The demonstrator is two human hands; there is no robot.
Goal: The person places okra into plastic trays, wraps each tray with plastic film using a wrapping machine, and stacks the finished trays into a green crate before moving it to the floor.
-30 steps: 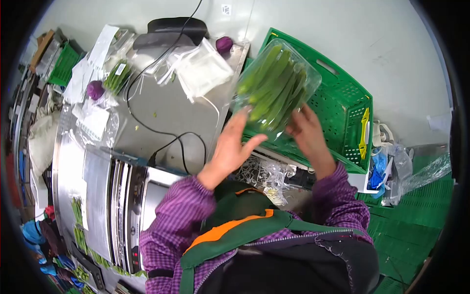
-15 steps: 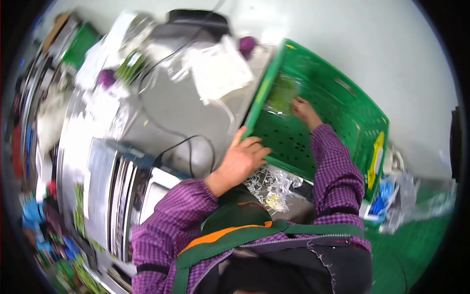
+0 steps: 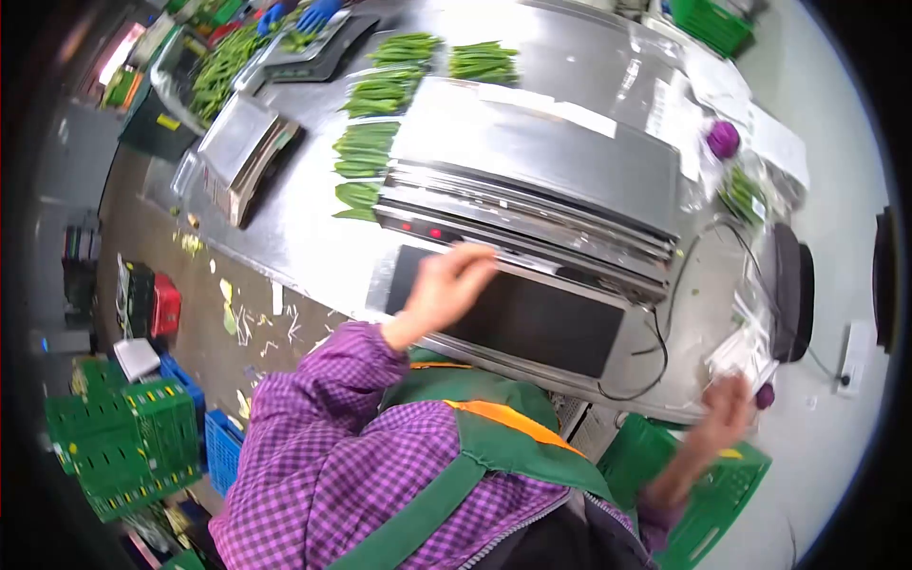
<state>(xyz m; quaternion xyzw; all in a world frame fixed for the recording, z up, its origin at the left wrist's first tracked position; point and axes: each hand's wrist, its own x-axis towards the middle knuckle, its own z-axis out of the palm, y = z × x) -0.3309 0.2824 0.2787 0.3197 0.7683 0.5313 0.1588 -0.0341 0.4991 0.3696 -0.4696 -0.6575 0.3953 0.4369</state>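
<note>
My left hand (image 3: 445, 290) is raised over the near edge of a metal wrapping machine (image 3: 532, 161), above its black plate (image 3: 537, 318). Its fingers are bent and partly apart, and nothing shows in them. Out to the right, my right hand (image 3: 724, 413) is blurred by motion above the green crate (image 3: 708, 513), close to some crumpled white material (image 3: 741, 353). Whether it holds anything is unclear. Bundles of green pods (image 3: 366, 147) lie in a row left of the machine.
A scale (image 3: 237, 152) stands on the left of the metal table (image 3: 313, 204). Blue-gloved hands (image 3: 318, 14) of another person are at the far end. Green crates (image 3: 133, 427) are stacked at lower left. A black cable (image 3: 665, 351) loops right of the machine.
The view has swung left from the crate to the machine. My left hand has left the crate's rim and is over the machine. My right hand has come up out of the crate.
</note>
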